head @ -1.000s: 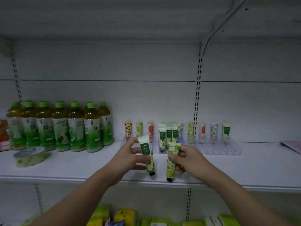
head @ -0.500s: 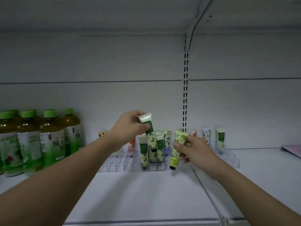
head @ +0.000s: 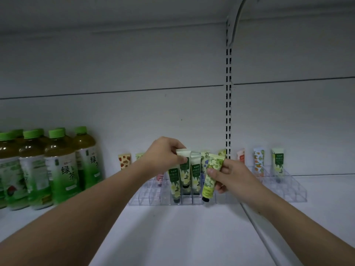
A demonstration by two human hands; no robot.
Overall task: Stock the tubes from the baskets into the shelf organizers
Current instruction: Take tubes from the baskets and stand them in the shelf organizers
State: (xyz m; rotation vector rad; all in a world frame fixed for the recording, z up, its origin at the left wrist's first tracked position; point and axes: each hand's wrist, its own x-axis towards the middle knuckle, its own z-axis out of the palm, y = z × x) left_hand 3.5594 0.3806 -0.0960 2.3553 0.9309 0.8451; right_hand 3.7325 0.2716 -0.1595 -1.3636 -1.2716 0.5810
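My left hand [head: 163,154] pinches the top of a white-and-green tube [head: 184,169] that stands cap-down in a slot of the clear left organizer [head: 146,198], between two matching tubes [head: 195,175]. My right hand [head: 228,175] grips a yellow-green leaf-print tube [head: 211,175], tilted, black cap down, just above the organizer's front right slots. More patterned tubes [head: 124,161] stand along the back row. The baskets are out of sight.
A second clear organizer [head: 288,189] on the right holds three tubes [head: 277,162]. Green tea bottles [head: 63,166] crowd the shelf's left side. A slotted upright [head: 228,112] runs up the back wall, and a shelf seam [head: 255,223] runs forward from it.
My left hand has lowered its green tube into a slot beside the matching tubes. My right hand has carried the yellow-green tube forward to the organizer's front. The camera has come closer.
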